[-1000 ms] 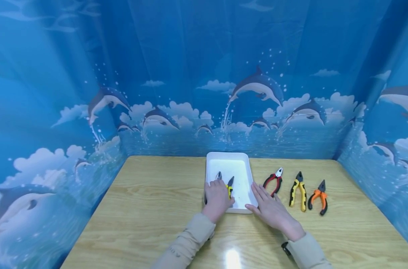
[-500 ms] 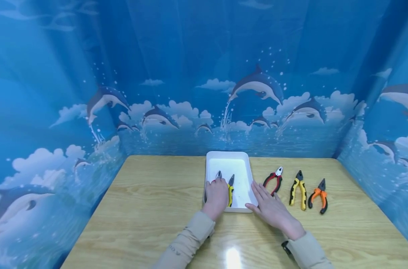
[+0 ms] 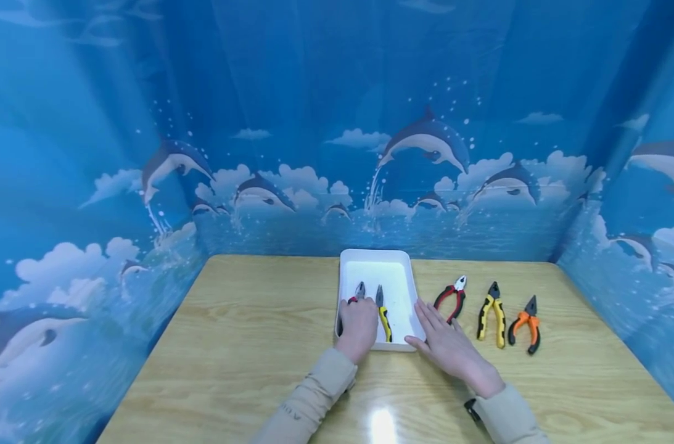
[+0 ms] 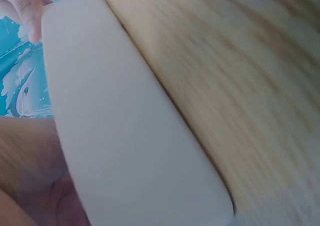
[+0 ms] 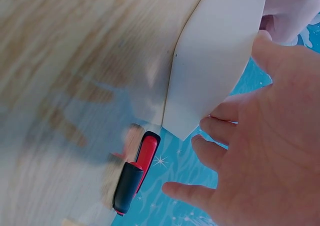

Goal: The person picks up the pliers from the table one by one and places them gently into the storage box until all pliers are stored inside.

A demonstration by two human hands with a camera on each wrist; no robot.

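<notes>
A white tray (image 3: 374,250) holds two pairs of pliers. My left hand (image 3: 360,324) reaches into its left side with curled fingers and grips the red-handled pliers (image 3: 361,288); only their metal nose and a bit of red show past the fingers. Just right of that hand lie the yellow-and-black long-nose pliers (image 3: 385,317). My right hand (image 3: 446,345), fingers straight, rests against the tray's right rim. In the right wrist view its thumb touches the tray wall (image 5: 212,61). The left wrist view shows mostly the tray's outer wall (image 4: 115,116), with the left fingertips hidden.
On the wooden table (image 3: 248,333), to the right, lie red-and-black pliers (image 3: 452,299), yellow-and-black pliers (image 3: 492,314) and orange-and-black pliers (image 3: 527,324). A blue dolphin-print curtain (image 3: 314,123) surrounds the table's back and sides.
In the tray, the yellow pliers have turned, their nose swinging slightly left. My left thumb has drawn in from beside them, under the hand. My right hand stays at the rim.
</notes>
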